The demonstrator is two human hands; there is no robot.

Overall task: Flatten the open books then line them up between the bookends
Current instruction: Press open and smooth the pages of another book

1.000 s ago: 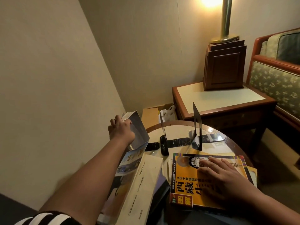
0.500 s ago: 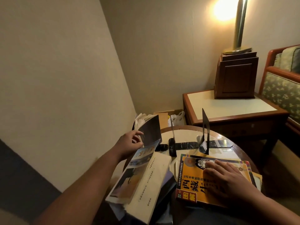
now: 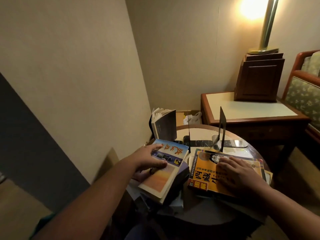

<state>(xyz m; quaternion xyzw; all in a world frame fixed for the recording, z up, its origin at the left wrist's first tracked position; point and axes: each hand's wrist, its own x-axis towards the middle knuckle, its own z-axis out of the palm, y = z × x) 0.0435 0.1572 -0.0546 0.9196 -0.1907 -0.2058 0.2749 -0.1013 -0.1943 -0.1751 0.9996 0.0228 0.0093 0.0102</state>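
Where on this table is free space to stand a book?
Free: the gap between the left bookend and right bookend, and the bare table behind them. Crowded: the near half, where left hand and right hand press book piles.

Room corner, lamp-lit. Beige walls (image 3: 86,66) meet beyond the fingers (image 3: 154,147) of the left hand (image 3: 147,160), and a dark panel (image 3: 26,135) lies to their left. Beyond the fingers (image 3: 225,161) of the right hand (image 3: 242,175) stands a pale-topped wooden side table (image 3: 251,111). It bears a dark wooden lamp base (image 3: 258,78) with a brass stem (image 3: 266,23). Farther right is a floral upholstered chair (image 3: 304,97).
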